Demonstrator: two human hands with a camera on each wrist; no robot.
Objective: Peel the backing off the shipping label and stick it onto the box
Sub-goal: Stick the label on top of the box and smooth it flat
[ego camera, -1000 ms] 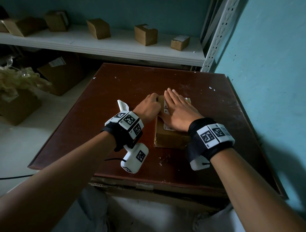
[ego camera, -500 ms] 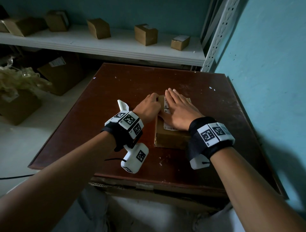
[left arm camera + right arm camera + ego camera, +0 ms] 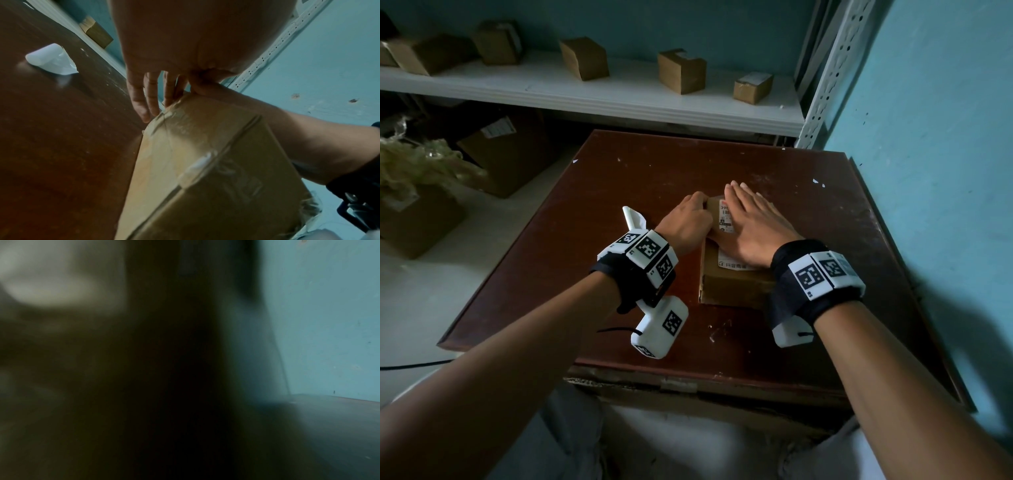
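A brown cardboard box (image 3: pixel 732 284) lies on the dark wooden table (image 3: pixel 619 192). A white shipping label (image 3: pixel 726 219) lies flat on its top. My right hand (image 3: pixel 753 229) presses on the label with straight fingers and covers most of it. My left hand (image 3: pixel 685 222) holds the box's far left corner, with the fingers (image 3: pixel 141 97) down its side (image 3: pixel 205 154). A curled white backing sheet (image 3: pixel 633 217) lies on the table (image 3: pixel 51 60) left of that hand. The right wrist view is dark and blurred.
A white shelf (image 3: pixel 619 99) behind the table carries several small cardboard boxes (image 3: pixel 681 70). A blue wall (image 3: pixel 928 171) runs close along the table's right side. Larger boxes (image 3: pixel 506 154) stand on the floor to the left.
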